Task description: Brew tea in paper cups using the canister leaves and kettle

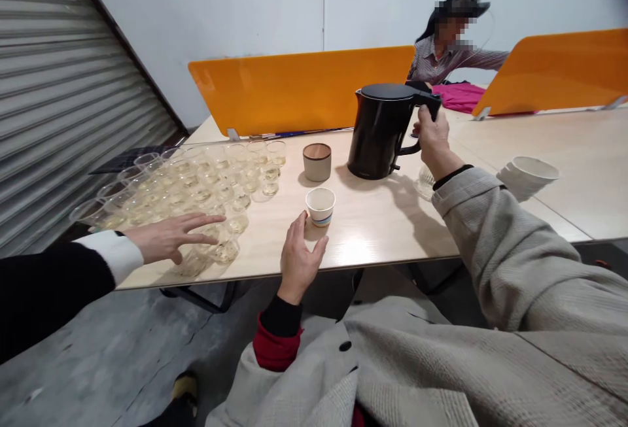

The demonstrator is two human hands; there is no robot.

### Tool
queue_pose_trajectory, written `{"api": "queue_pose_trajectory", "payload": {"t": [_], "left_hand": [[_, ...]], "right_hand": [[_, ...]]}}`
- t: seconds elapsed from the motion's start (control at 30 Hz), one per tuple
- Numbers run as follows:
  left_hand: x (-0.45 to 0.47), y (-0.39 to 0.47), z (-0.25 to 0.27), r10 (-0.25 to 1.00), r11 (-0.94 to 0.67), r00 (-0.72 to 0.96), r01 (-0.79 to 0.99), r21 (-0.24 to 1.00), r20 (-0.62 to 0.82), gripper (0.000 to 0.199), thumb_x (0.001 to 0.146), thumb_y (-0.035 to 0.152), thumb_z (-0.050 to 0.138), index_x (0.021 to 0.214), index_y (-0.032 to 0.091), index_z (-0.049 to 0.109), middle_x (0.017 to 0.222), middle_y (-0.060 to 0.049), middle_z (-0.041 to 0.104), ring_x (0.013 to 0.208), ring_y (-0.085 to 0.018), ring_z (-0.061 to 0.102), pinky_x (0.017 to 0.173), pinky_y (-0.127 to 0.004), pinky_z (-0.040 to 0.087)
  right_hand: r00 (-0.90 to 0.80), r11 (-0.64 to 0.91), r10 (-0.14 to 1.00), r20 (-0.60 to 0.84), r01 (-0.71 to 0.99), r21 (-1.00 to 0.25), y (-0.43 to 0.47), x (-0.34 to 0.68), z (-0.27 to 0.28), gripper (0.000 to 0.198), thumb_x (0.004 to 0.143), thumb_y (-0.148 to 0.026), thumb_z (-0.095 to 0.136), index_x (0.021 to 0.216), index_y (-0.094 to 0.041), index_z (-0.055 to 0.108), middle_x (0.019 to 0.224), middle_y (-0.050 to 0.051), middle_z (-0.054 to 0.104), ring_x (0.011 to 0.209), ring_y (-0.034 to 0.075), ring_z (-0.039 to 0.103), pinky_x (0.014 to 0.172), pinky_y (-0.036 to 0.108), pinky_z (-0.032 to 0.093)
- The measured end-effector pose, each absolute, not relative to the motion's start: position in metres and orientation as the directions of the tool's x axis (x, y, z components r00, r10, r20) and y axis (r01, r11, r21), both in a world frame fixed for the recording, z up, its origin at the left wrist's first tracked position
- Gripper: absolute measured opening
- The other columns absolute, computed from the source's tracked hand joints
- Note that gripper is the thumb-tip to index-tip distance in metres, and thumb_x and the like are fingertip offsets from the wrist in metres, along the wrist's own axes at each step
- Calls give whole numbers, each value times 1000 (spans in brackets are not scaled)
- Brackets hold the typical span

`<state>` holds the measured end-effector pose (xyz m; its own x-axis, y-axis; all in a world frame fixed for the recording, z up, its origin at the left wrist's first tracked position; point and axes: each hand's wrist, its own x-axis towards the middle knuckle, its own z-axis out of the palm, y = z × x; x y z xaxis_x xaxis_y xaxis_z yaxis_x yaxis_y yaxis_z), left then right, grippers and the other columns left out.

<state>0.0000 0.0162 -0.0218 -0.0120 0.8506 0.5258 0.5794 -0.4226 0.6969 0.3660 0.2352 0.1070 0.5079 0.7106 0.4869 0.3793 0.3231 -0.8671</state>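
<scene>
My right hand (432, 136) is wrapped round the handle of a black electric kettle (375, 133), held upright; whether its base rests on the table or hovers just over it I cannot tell. A small white paper cup (321, 208) with a blue stripe stands in front of the kettle. Just short of this cup is my left hand (300, 257), thumb and fingers apart, its fingertips close to the cup's lower left side; contact is unclear. Behind the paper cup sits a grey cup (316, 163) with a brown rim.
Many clear plastic cups (191, 185) of pale liquid crowd the table's left side, with a co-worker's hand (171, 237) over them. Stacked paper cups (527, 175) lie right of my forearm. Orange dividers (304, 90) line the back; another person (446, 48) sits beyond.
</scene>
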Motion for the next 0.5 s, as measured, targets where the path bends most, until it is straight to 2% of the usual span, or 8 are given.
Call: {"api": "queue_pose_trajectory", "payload": {"t": [0.07, 0.17, 0.37, 0.5], "left_hand": [[-1, 17, -22, 843, -421, -41, 571, 705, 536, 67, 95, 33, 76, 156, 20, 51, 148, -19, 66, 136, -33, 66, 118, -55, 55], [-1, 18, -23, 834, -412, -84, 563, 717, 545, 68, 95, 34, 76, 157, 20, 50, 148, -19, 65, 138, -34, 65, 119, -56, 54], [0, 17, -24, 834, -402, -140, 507, 762, 534, 66, 95, 32, 75, 155, 19, 51, 146, -20, 66, 138, -33, 65, 115, -54, 57], [-1, 13, -21, 806, -414, -206, 473, 778, 555, 57, 96, 34, 73, 149, 20, 57, 141, -17, 69, 132, -29, 68, 108, -49, 61]], "right_hand": [[570, 290, 715, 404, 285, -914, 225, 352, 112, 32, 106, -53, 60, 92, -27, 50, 65, -9, 46, 55, 12, 49, 52, 26, 45], [550, 339, 715, 432, 268, -902, 202, 334, 115, 37, 101, -52, 68, 85, -30, 42, 59, -11, 37, 48, 12, 37, 45, 28, 34], [574, 397, 658, 487, 286, -872, 150, 322, 109, 38, 94, -51, 75, 85, -32, 43, 52, -14, 34, 44, 11, 32, 44, 30, 31], [536, 536, 623, 570, 237, -810, 102, 323, 112, 36, 83, -48, 81, 80, -29, 50, 52, -11, 42, 42, 11, 36, 41, 30, 29]]}}
